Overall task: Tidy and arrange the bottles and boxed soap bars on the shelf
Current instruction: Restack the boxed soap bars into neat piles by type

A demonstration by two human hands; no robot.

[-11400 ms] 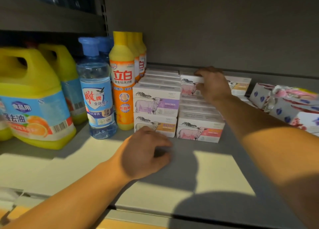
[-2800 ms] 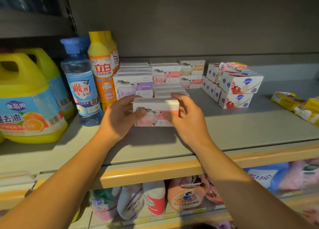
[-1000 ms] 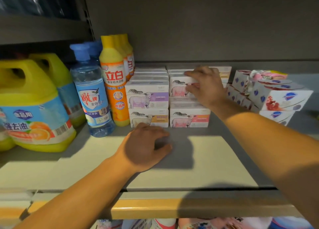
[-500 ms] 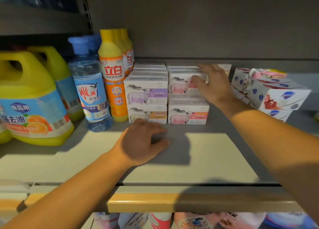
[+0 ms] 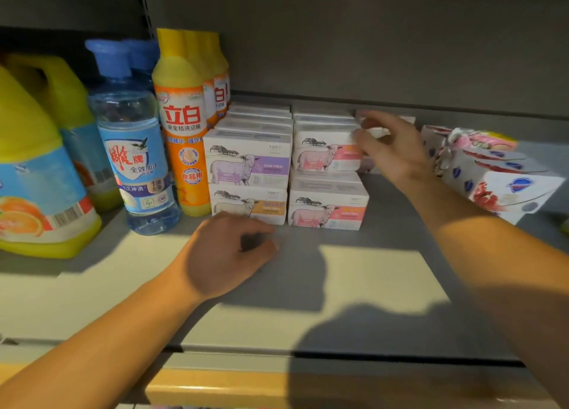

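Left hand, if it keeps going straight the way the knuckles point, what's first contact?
Likely the white sheep-print soap box with the orange band, bottom of the left front stack. The left hand rests loosely curled on the grey metal shelf right before it; whether the fingers already touch it is unclear.

The shelf looks matt grey metal. The soap boxes are smooth cardboard; the bottles are glossy plastic.

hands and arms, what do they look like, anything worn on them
Two bare human arms, no sleeves in view up to the frame edge. The left hand and right hand show no gloves, rings, watch or wristband. The right hand is motion-blurred, so fine detail there is unclear.
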